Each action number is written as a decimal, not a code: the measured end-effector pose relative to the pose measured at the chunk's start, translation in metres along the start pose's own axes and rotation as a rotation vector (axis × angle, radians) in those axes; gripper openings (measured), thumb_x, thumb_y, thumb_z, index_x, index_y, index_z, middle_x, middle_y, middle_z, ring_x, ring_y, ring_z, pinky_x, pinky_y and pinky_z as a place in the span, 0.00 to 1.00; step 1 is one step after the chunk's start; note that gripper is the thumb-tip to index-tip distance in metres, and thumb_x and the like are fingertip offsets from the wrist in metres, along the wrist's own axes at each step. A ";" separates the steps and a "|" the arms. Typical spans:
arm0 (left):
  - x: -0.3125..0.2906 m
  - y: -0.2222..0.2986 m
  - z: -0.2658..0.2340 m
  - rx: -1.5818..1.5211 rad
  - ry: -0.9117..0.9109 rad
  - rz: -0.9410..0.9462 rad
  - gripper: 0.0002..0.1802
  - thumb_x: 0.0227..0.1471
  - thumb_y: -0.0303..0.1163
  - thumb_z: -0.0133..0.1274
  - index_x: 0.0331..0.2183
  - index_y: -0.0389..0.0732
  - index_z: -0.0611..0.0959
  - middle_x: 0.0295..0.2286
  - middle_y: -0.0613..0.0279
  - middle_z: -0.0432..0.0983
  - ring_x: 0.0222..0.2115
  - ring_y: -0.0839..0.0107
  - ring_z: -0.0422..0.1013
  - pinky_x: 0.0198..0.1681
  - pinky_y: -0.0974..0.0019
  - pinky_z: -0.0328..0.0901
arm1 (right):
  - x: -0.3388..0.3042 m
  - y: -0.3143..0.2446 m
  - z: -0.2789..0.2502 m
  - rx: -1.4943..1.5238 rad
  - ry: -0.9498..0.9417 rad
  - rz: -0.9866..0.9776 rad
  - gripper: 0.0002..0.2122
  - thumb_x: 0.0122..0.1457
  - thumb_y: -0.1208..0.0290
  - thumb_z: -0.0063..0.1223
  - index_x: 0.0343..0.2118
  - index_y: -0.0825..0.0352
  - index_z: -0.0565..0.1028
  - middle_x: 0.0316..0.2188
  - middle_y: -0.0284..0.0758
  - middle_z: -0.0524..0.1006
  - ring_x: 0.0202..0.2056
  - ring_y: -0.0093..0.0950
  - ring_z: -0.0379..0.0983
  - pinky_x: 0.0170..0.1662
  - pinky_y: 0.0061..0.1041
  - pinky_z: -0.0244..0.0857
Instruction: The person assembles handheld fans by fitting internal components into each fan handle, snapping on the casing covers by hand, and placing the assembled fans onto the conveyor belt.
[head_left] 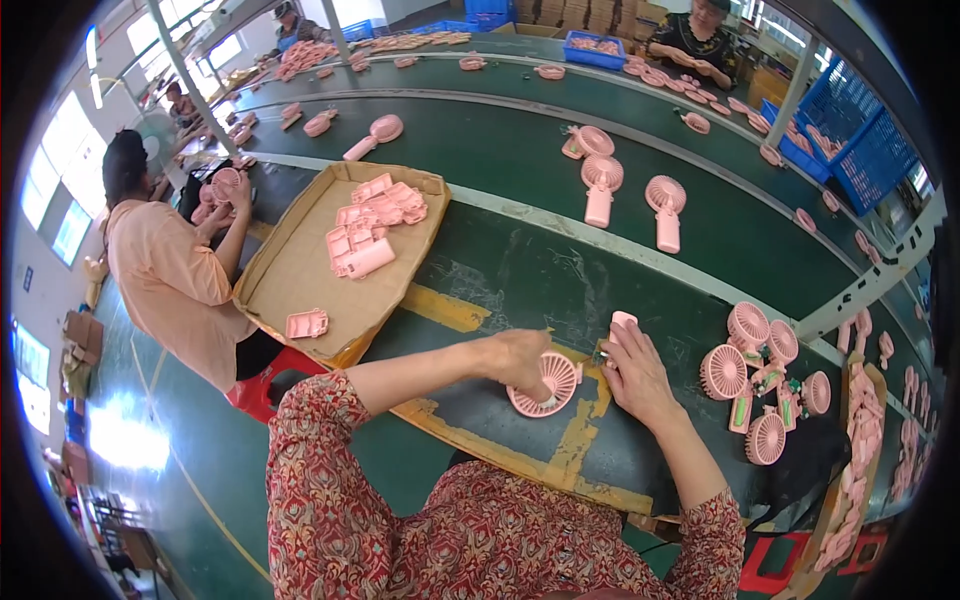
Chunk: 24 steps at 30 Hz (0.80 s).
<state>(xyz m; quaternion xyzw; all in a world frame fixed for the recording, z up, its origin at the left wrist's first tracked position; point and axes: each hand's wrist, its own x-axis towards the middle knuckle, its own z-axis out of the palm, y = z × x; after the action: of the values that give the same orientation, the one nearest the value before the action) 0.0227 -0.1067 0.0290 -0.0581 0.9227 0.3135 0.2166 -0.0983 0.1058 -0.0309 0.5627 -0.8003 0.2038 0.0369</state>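
Red patterned cloth [480, 535] is seen nearest. Beyond it, a round pink fan head [563, 380] is laid on the dark worktop [505, 436], between the hands. Left hand [522, 360]: fingers bent downward, bunched against the fan head; whether anything is gripped cannot be told. Right hand [642, 380]: fingers curled over a pale pink handle piece [624, 319], just beyond the fan head to the right. Farther right, pink fans [768, 377] with green parts are clustered. Leftward, pink shells [375, 222] are piled in a cardboard tray [285, 272]. Farther off, handheld fans [601, 180] are spread along a green belt [480, 150].
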 end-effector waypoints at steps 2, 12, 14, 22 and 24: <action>-0.004 0.001 -0.019 -0.171 0.040 0.025 0.32 0.27 0.39 0.66 0.36 0.30 0.75 0.31 0.46 0.75 0.33 0.61 0.73 0.36 0.65 0.68 | -0.003 -0.004 -0.003 0.030 0.013 -0.048 0.17 0.47 0.75 0.54 0.43 0.69 0.68 0.53 0.44 0.63 0.58 0.43 0.54 0.59 0.41 0.50; -0.017 0.008 -0.027 -1.146 0.617 0.308 0.34 0.35 0.33 0.65 0.44 0.31 0.70 0.36 0.58 0.73 0.36 0.74 0.70 0.40 0.71 0.66 | -0.033 -0.045 -0.019 1.525 -0.089 0.619 0.09 0.57 0.73 0.49 0.39 0.69 0.67 0.32 0.43 0.76 0.34 0.29 0.74 0.40 0.25 0.68; -0.006 0.008 -0.016 -1.342 0.650 0.322 0.33 0.36 0.32 0.65 0.45 0.31 0.70 0.37 0.58 0.72 0.37 0.75 0.70 0.40 0.72 0.66 | -0.038 -0.057 -0.020 1.745 -0.046 0.763 0.11 0.56 0.70 0.50 0.40 0.68 0.67 0.33 0.43 0.76 0.33 0.30 0.75 0.40 0.25 0.68; -0.010 0.033 0.010 -1.430 0.419 0.402 0.29 0.45 0.29 0.57 0.49 0.32 0.68 0.41 0.56 0.72 0.41 0.72 0.70 0.46 0.68 0.65 | -0.043 -0.040 0.005 2.120 -0.116 0.959 0.16 0.58 0.54 0.47 0.39 0.63 0.69 0.27 0.33 0.73 0.26 0.24 0.73 0.28 0.25 0.70; -0.013 0.047 0.015 -1.439 0.322 0.423 0.30 0.47 0.31 0.57 0.50 0.31 0.67 0.42 0.55 0.71 0.43 0.70 0.69 0.48 0.67 0.64 | -0.040 -0.042 -0.003 1.905 -0.182 1.021 0.17 0.58 0.52 0.46 0.39 0.62 0.70 0.22 0.31 0.73 0.20 0.20 0.71 0.22 0.20 0.68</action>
<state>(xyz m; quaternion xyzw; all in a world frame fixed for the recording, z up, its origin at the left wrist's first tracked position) 0.0282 -0.0609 0.0498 -0.0521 0.5031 0.8593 -0.0763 -0.0455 0.1308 -0.0273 -0.0262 -0.4527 0.6903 -0.5638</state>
